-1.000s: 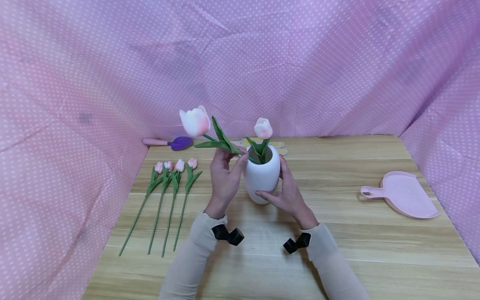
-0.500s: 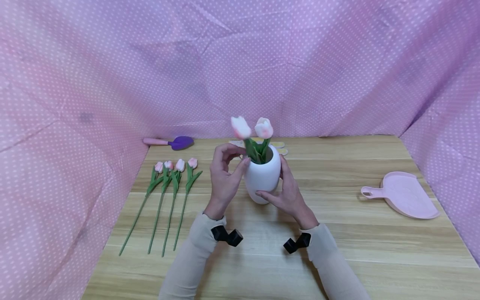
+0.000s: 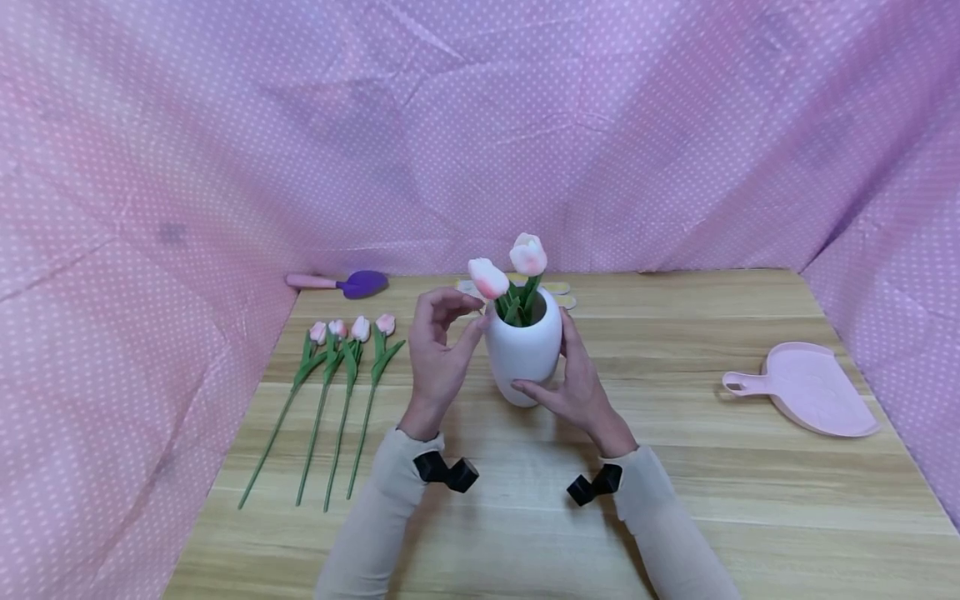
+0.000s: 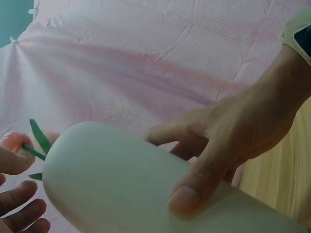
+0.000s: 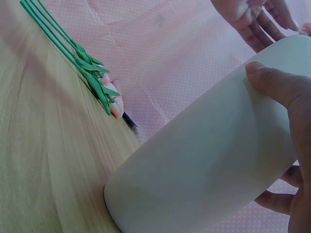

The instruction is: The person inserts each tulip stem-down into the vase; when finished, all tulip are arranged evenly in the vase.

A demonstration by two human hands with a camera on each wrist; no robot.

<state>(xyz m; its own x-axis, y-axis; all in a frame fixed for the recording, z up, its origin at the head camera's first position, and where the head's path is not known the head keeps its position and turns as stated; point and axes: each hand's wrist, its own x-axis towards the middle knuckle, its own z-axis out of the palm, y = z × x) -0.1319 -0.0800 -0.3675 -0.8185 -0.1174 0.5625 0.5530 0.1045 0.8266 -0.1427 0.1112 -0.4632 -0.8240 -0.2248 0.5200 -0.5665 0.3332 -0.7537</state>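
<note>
A white vase (image 3: 522, 358) stands upright on the table, with two pink-and-white tulips in its mouth. The left tulip (image 3: 488, 278) leans over the rim; the other tulip (image 3: 528, 255) rises straighter. My right hand (image 3: 572, 390) grips the vase's right side, thumb across its front, also plain in the left wrist view, where the right hand (image 4: 228, 131) wraps the white wall. Beside the rim, my left hand (image 3: 441, 350) has its fingers loosely bent and holds nothing, its fingertips close to the leaning tulip. The lower stems are hidden inside the vase.
Several loose tulips (image 3: 348, 375) lie side by side on the table's left. A purple trowel (image 3: 363, 284) is at the back left, and yellow-and-white gloves (image 3: 558, 289) lie behind the vase. On the right sits a pink dustpan (image 3: 817, 389). Polka-dot cloth (image 3: 480, 150) surrounds the table.
The tulip in my left hand swung right over the vase and went down into it. My left hand let go and drew slightly left. The right hand kept its hold.
</note>
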